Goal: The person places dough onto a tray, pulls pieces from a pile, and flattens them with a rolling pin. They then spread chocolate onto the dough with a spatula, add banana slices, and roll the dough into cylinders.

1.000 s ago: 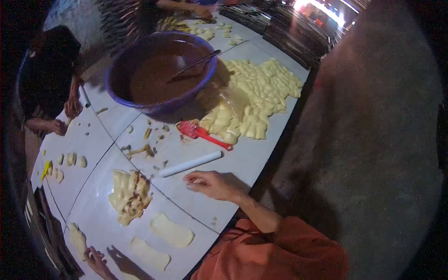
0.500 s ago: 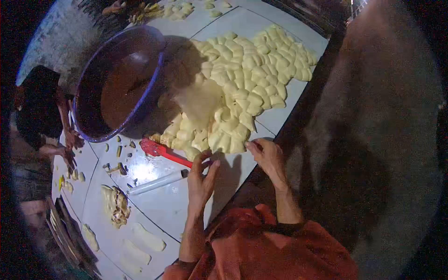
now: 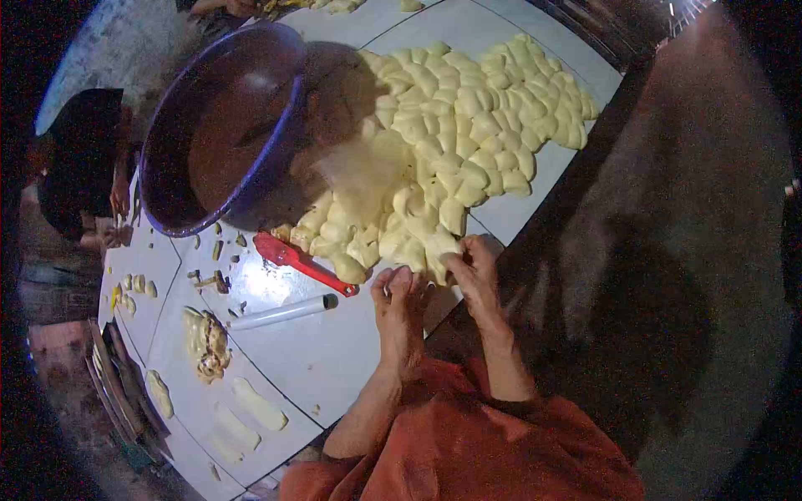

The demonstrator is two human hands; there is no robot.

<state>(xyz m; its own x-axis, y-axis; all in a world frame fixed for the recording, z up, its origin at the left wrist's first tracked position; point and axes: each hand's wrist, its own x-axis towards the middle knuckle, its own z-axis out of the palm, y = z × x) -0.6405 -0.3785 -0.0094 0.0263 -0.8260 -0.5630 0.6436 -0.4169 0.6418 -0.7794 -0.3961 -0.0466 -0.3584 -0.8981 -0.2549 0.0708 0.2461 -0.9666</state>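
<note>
Dough [image 3: 451,125], pale yellow lumps heaped mid-frame to upper right, beside bowl [image 3: 180,134]. Right hand [image 3: 472,267] pinches one lump at the heap's near edge. Left hand [image 3: 399,305] beside it, fingers curled; grip unclear. Red scraper [image 3: 301,260] near.

a dim food-making workshop, not a home kitchen. a long white tiled worktable [image 3: 351,367] carries a heap of pale dough pieces [image 3: 451,134], a large purple basin [image 3: 217,134] of brown filling, and a white rolling pin [image 3: 280,312]; another person works alongside.
</note>
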